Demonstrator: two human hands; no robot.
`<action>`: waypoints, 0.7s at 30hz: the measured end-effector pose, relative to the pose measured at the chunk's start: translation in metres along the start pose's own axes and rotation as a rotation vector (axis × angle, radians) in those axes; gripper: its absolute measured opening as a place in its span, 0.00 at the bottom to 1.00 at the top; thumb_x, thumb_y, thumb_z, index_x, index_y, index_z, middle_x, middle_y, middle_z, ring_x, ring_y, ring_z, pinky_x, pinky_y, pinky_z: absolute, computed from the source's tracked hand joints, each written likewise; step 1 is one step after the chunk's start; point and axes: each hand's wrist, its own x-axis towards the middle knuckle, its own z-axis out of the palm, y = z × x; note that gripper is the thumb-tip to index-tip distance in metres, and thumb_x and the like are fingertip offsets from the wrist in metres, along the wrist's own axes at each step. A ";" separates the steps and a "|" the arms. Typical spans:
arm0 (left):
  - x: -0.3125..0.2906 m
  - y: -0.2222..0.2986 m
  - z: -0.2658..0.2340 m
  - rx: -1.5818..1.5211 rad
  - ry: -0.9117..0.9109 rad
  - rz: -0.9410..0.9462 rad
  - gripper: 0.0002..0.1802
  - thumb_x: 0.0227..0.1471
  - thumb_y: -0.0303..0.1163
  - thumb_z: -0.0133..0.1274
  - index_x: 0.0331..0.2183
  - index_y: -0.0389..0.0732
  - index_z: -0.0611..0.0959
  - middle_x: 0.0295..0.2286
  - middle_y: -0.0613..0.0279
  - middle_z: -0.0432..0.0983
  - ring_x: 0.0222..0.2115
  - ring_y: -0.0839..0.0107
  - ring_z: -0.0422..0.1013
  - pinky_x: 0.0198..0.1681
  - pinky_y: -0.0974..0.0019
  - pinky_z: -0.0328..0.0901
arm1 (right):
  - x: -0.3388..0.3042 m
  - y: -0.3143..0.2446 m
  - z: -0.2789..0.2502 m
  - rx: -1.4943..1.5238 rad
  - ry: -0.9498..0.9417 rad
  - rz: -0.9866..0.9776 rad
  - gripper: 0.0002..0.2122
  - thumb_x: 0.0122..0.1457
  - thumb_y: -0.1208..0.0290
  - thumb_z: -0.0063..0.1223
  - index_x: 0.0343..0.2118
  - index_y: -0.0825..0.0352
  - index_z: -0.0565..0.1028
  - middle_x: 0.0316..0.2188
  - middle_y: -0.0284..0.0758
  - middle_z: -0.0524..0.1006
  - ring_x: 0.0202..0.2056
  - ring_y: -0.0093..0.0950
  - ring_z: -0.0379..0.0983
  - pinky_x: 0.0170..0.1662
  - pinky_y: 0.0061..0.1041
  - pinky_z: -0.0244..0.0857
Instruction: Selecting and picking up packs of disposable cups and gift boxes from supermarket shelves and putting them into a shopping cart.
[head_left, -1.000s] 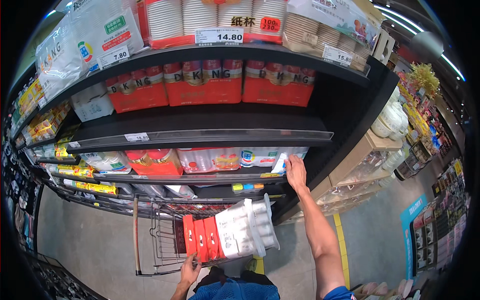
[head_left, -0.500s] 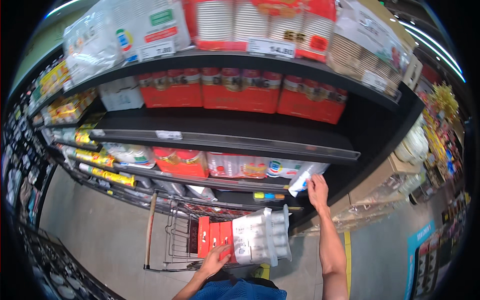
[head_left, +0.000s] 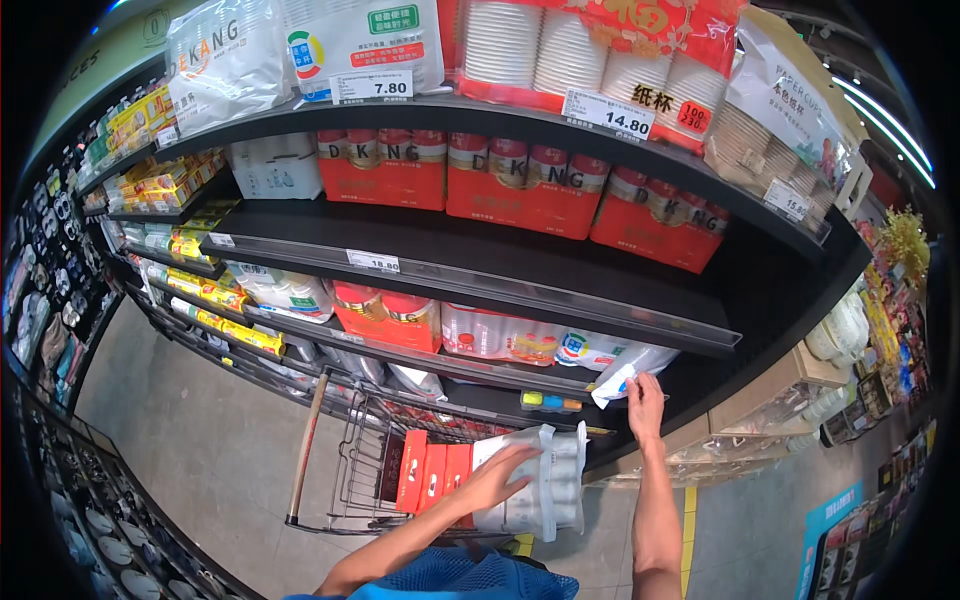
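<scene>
White pack (head_left: 618,372): probably light, soft, slippery; I'd grip near end. Right hand (head_left: 646,405) pinches it; left hand (head_left: 497,478) empty, spread.

The left hand (head_left: 500,477) stretches open; the right hand (head_left: 645,405), curled, reaches farther forward

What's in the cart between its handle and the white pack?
In the head view, three red packages sit next to the white pack. Closer to the handle, there's a dark panel, then wire basket.
</scene>
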 end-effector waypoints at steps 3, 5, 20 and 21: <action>0.063 -0.009 0.012 -0.040 0.124 0.142 0.33 0.49 0.30 0.54 0.56 0.36 0.62 0.53 0.45 0.59 0.55 0.50 0.57 0.58 0.58 0.55 | 0.003 -0.011 0.012 -0.006 -0.009 0.042 0.11 0.56 0.71 0.49 0.22 0.70 0.64 0.21 0.43 0.66 0.30 0.43 0.63 0.34 0.38 0.57; 0.103 -0.011 0.016 -0.028 0.166 0.126 0.35 0.49 0.29 0.54 0.57 0.35 0.59 0.54 0.43 0.57 0.56 0.49 0.56 0.59 0.58 0.53 | 0.002 -0.016 0.018 -0.003 0.012 0.064 0.11 0.56 0.71 0.50 0.22 0.70 0.64 0.21 0.43 0.66 0.29 0.43 0.63 0.34 0.38 0.57; 0.210 -0.018 0.076 0.205 0.147 -0.194 0.43 0.39 0.40 0.63 0.54 0.37 0.63 0.48 0.47 0.62 0.51 0.49 0.59 0.54 0.55 0.59 | -0.051 -0.026 0.007 0.248 -0.089 0.188 0.13 0.54 0.78 0.52 0.43 0.67 0.71 0.33 0.34 0.73 0.30 0.22 0.69 0.36 0.21 0.65; 0.213 -0.012 0.077 0.200 0.134 -0.189 0.43 0.39 0.40 0.63 0.54 0.37 0.63 0.48 0.47 0.62 0.51 0.49 0.59 0.54 0.55 0.59 | -0.064 -0.028 0.005 0.337 -0.062 0.298 0.15 0.54 0.79 0.52 0.46 0.66 0.71 0.34 0.32 0.72 0.30 0.19 0.67 0.36 0.18 0.64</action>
